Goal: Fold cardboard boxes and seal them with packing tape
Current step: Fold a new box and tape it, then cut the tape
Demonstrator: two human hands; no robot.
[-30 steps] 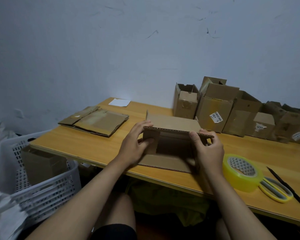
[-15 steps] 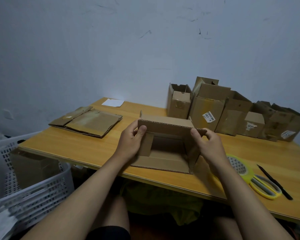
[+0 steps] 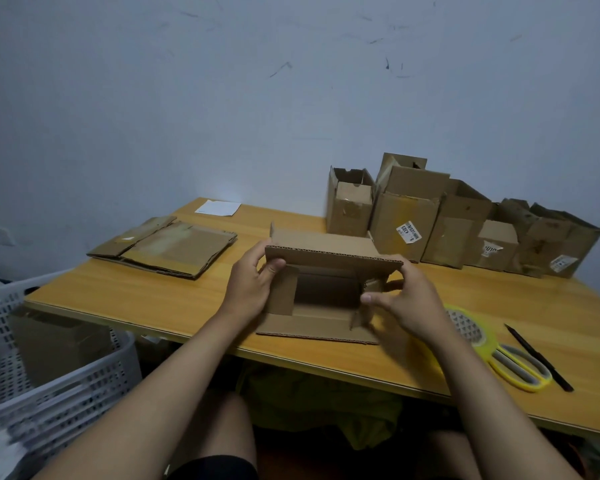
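Folding is under way on one cardboard box (image 3: 326, 289), which lies on its side at the near edge of the tabletop (image 3: 153, 299), open end facing the person. The left hand (image 3: 250, 289) pinches the top flap's left corner, thumb curled over its edge; the right hand (image 3: 406, 303) has curled fingers at the right side flap, apparently pushing it inward. No flap looks closed and no tape is on this box, so folding and sealing remain. Flattened cardboard (image 3: 167, 247) waits far left; the assembled boxes (image 3: 430, 220) stand far right. The right forearm partly hides the tape roll (image 3: 468, 327) beside the scissors (image 3: 516, 368).
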